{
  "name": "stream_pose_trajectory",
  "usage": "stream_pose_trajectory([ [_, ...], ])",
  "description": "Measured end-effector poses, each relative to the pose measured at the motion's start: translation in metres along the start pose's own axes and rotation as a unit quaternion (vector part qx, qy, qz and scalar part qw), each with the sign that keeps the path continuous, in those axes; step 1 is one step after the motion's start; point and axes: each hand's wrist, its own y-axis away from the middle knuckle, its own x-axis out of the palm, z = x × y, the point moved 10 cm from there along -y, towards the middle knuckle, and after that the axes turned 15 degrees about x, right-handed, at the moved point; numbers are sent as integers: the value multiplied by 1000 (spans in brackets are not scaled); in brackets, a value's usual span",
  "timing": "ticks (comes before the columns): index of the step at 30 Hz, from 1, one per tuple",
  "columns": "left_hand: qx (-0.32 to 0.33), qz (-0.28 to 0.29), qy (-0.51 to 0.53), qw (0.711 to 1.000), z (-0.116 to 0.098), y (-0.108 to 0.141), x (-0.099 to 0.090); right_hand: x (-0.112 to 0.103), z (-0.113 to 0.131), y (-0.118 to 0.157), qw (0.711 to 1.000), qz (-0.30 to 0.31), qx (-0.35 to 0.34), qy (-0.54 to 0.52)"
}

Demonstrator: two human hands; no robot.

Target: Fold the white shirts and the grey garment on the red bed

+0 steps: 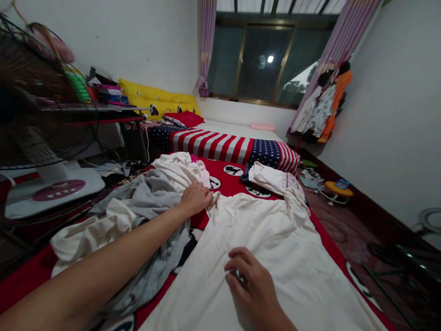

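Note:
A white shirt [272, 239] is spread over a red patterned cover in front of me. My left hand [197, 197] reaches forward to the shirt's far left corner, its fingers closed on the bunched cloth there. Over the near middle of the shirt is my right hand [253, 285], fingers loosely curled and apart, with nothing seen in them. Left of the shirt lies a heap of clothes: a grey garment [153, 193], a crumpled white garment [175, 168] and a cream one [89, 234]. Beyond the shirt's far edge sits a folded white garment [270, 177].
A fan [55, 184] stands at the left beside a cluttered desk [113, 112]. Behind the red cover [232, 161] is a bed with a striped, starred cover [213, 142]. A yellow stool [337, 189] is on the floor at right, and clothes [322, 108] hang near the window.

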Motion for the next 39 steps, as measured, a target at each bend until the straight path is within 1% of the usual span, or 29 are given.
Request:
stream_pose_trajectory([
  [2,-9,5,20,1000,-2,-2,3,-2,-1,0,1000,-5,6,-6],
  [4,20,11,35,999,-9,-5,6,-3,0,0,1000,-7,8,-16],
  [6,50,-6,46,998,-18,-5,0,-4,0,1,1000,-8,9,-27],
  [7,57,-31,48,997,-22,-5,-9,-4,0,1,999,-6,9,-34],
  [9,67,-99,51,992,-32,-1,-36,-4,0,0,998,-3,9,-59],
  [11,101,-159,66,980,-53,9,-64,-8,-1,0,994,-7,5,-109],
  [12,135,-172,84,972,-70,15,-74,-15,-3,0,989,-25,8,-145],
  [13,182,-167,108,963,-90,23,-80,-24,-7,1,981,-57,12,-188],
  [14,236,-143,137,951,-112,31,-80,-35,-12,3,968,-97,20,-232],
  [15,291,-99,169,937,-136,42,-76,-46,-20,5,950,-140,32,-276],
  [16,336,-45,200,919,-157,53,-67,-56,-30,8,930,-179,50,-317],
  [17,361,6,226,905,-173,64,-58,-62,-39,10,910,-206,71,-354],
  [18,368,44,246,896,-183,72,-48,-64,-48,11,891,-219,94,-386],
  [19,354,63,259,896,-185,75,-40,-64,-57,11,875,-223,119,-414],
  [20,321,61,270,906,-181,73,-34,-63,-64,11,860,-223,141,-436],
  [22,226,20,289,930,-159,59,-27,-60,-72,8,845,-222,166,-458],
  [24,136,-17,317,938,-133,43,-18,-58,-73,6,847,-220,166,-454],
  [26,69,-19,348,935,-115,28,-1,-58,-69,4,857,-216,158,-440],
  [27,42,-10,361,931,-110,23,9,-57,-67,4,862,-213,153,-434],
  [29,3,15,381,924,-105,15,27,-56,-63,3,869,-206,148,-424],
  [31,-20,23,396,918,-107,12,38,-55,-61,2,874,-198,147,-419],
  [33,-31,1,411,911,-111,10,38,-54,-61,1,876,-191,150,-417],
  [35,-24,-44,427,903,-113,8,26,-53,-60,1,877,-186,152,-416],
  [37,0,-81,443,893,-114,6,11,-53,-60,0,878,-181,153,-417],
  [38,9,-86,450,889,-113,4,6,-52,-60,-1,878,-177,151,-417],
  [39,12,-77,455,887,-111,2,4,-52,-59,-2,879,-174,149,-418],
])
